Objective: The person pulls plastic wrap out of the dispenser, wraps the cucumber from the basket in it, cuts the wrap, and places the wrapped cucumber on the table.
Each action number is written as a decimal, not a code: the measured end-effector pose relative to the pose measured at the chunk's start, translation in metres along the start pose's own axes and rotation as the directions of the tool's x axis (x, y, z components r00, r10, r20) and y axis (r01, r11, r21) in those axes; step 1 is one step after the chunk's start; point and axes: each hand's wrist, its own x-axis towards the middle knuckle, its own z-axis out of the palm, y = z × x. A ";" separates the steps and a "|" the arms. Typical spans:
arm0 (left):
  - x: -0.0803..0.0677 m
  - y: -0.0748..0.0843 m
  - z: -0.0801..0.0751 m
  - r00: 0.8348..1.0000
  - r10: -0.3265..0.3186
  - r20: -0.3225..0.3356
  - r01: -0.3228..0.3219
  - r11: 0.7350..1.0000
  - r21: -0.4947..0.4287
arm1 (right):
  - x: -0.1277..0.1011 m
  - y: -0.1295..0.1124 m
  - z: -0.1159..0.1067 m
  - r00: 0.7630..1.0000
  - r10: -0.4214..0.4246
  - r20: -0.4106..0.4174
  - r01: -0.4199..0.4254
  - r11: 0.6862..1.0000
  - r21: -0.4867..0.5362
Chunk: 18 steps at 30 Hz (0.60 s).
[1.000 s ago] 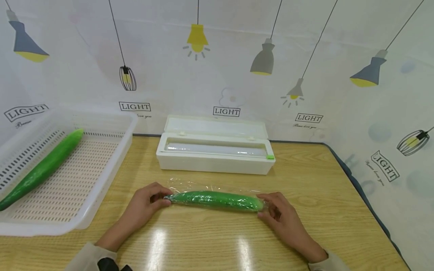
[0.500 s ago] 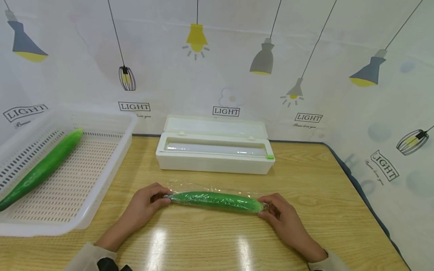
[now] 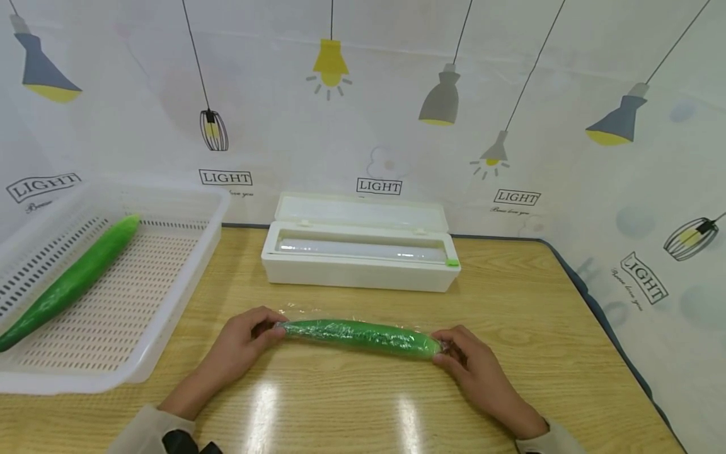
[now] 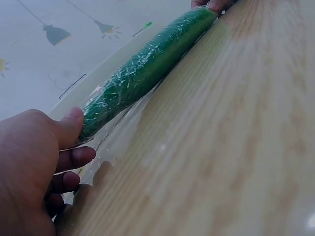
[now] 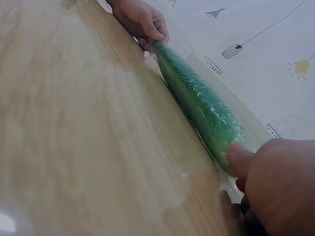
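A green cucumber (image 3: 363,335) lies crosswise in front of me, wrapped in clear plastic film that glints along its length. My left hand (image 3: 241,343) pinches the film at its narrow left end between thumb and fingers. At the paler right end, my right hand (image 3: 479,372) grips film and tip the same way. A thin flap of cling film (image 3: 317,310) spreads on the table behind the cucumber. In the left wrist view the thumb (image 4: 71,127) presses on the wrapped end; the right wrist view has the other thumb (image 5: 238,158) on the opposite end.
Behind the cucumber stands a white cling film box (image 3: 357,277), lid raised, a film roll (image 3: 363,250) inside and a green slider at its right. A white perforated basket (image 3: 170,315) at left holds another cucumber (image 3: 74,284). A printed backdrop (image 3: 374,126) borders the wooden table (image 3: 329,410).
The right hand has shifted very slightly right and down, and the film at that end looks more gathered. The film flap behind the cucumber shows less. The left hand stays in place.
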 end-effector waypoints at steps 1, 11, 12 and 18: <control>0.000 0.000 0.000 1.000 0.010 -0.004 -0.010 1.000 -0.001 | 0.000 0.000 0.000 1.000 0.000 0.002 0.000 1.000 0.000; 0.003 -0.002 0.002 0.987 0.138 -0.077 -0.140 0.990 -0.029 | 0.000 0.001 0.001 1.000 0.012 0.004 -0.012 1.000 -0.005; 0.003 -0.002 0.002 0.988 0.133 -0.084 -0.136 0.990 -0.031 | 0.000 0.001 0.001 1.000 0.015 0.004 -0.015 1.000 -0.003; 0.001 -0.001 0.002 0.989 0.099 -0.113 -0.104 0.994 -0.042 | -0.001 0.001 0.001 1.000 0.011 0.000 -0.011 1.000 0.009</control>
